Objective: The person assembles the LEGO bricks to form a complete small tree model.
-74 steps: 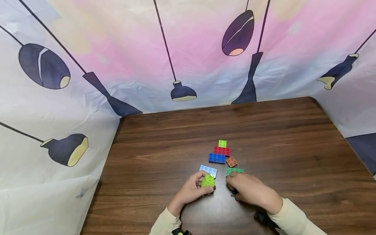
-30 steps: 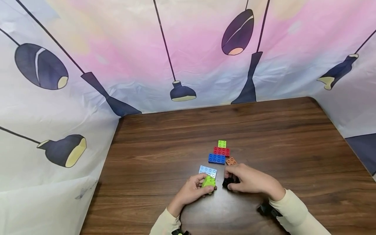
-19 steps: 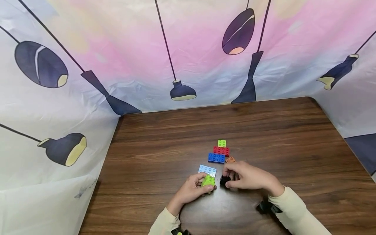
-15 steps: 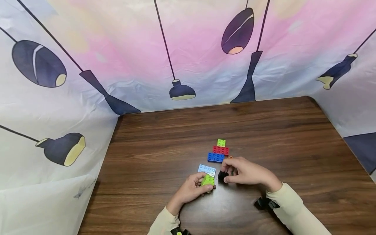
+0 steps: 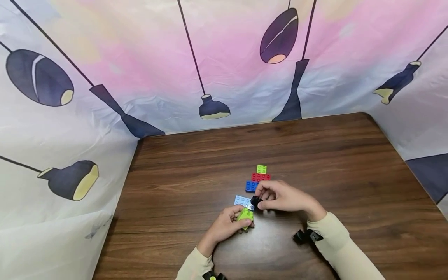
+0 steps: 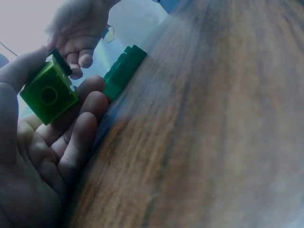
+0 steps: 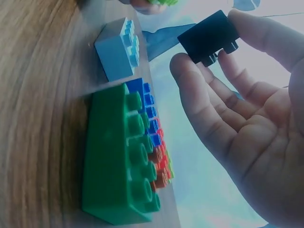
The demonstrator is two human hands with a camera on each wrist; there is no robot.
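Note:
Between thumb and fingers, my left hand holds a lime green toy brick just over the table; its hollow underside faces the left wrist view. Up and to the right, my right hand pinches a small black brick by its ends, studs toward the palm in the right wrist view. The black brick is close to the lime brick; whether they touch I cannot tell. A light blue brick lies just behind the left fingers. In the head view, my right hand hides the green brick and orange brick.
Beyond the hands, a blue brick, a red brick and a small lime brick lie in a row on the wooden table. A printed cloth hangs behind the table. Black wrist cameras sit at the sleeves.
My right hand has picked up the black brick and moved it left and away from me, toward the lime brick. The left hand keeps its hold and has barely moved.

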